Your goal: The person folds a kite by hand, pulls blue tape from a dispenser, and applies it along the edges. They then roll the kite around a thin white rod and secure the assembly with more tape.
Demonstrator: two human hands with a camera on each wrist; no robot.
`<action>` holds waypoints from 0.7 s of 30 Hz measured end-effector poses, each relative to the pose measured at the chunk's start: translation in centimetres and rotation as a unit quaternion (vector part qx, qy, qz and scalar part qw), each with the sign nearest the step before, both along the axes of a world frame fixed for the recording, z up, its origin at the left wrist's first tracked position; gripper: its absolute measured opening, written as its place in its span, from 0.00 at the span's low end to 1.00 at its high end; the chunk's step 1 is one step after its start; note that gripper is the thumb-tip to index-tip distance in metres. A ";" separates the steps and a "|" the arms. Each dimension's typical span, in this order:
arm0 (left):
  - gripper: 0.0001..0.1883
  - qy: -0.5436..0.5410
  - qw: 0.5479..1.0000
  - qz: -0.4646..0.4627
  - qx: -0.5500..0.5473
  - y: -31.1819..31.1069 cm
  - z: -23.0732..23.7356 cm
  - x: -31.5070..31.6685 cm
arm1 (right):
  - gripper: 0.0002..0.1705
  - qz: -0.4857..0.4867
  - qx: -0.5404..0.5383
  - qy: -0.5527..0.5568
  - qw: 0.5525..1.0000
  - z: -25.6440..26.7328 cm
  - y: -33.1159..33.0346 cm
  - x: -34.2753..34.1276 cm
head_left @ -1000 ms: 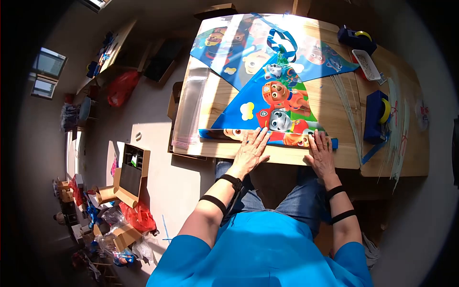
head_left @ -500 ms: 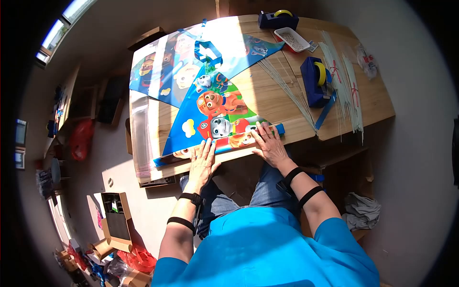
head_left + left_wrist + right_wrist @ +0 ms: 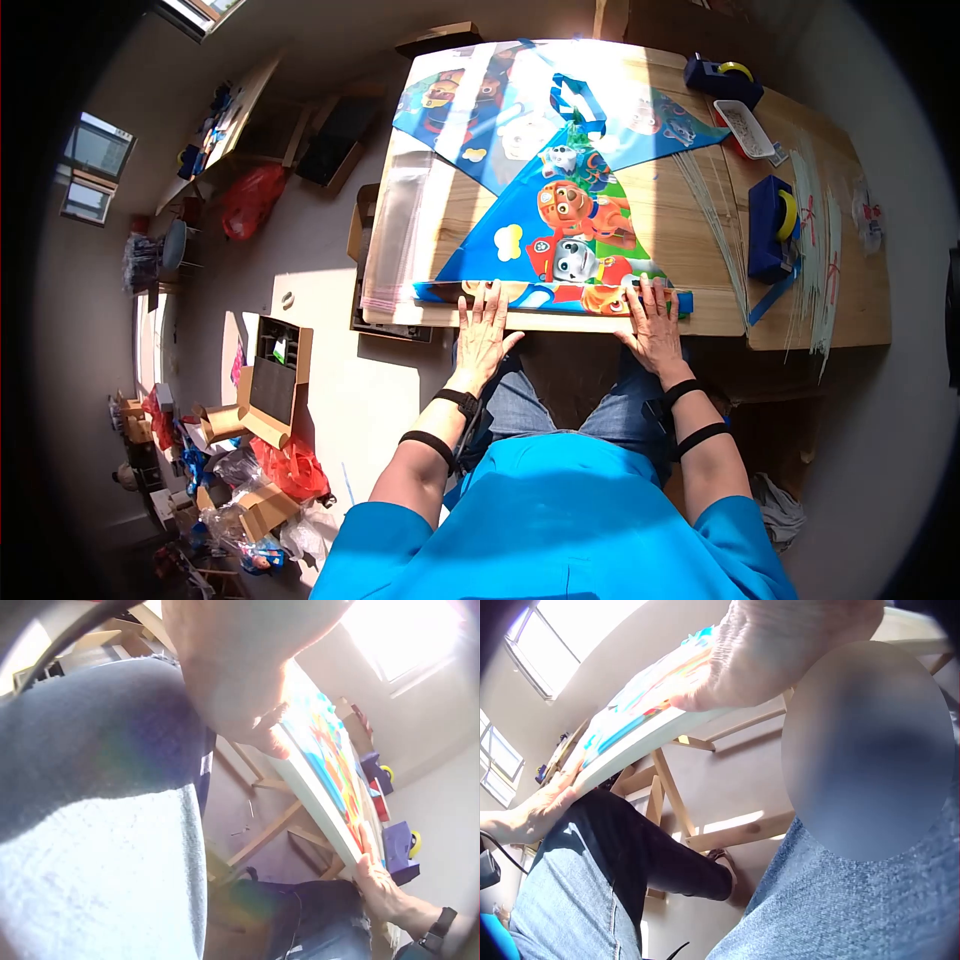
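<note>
A triangular printed kite, blue with cartoon dogs, lies on the wooden table with its point away from the body. Its near side forms a narrow folded band along the table's front edge. My left hand rests straight fingers on this band towards its left end, thumb spread aside. Near the right end, my right hand presses on the band the same way. Right fingers also show on the print in the left wrist view. Blue ribbon lies looped at the kite's far point.
More printed kite cloth spreads behind. To the right are two tape dispensers, a white tray and bundles of thin rods. Clear plastic lies on the table's left side.
My left hand has shifted left along the folded band, widening the gap between the hands. The right hand stays near the right end. The head view swung aside and back.
</note>
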State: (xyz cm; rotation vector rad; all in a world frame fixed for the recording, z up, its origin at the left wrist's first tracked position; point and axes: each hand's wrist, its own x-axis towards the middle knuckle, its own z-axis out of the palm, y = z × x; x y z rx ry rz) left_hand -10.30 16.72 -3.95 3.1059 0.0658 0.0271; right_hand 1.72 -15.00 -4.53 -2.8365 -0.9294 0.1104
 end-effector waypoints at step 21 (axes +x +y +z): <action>0.46 0.092 0.968 0.179 -0.150 8.8 0.6 0.6 | 0.55 0.005 -0.027 -0.002 1.000 -0.5 0.0 0.1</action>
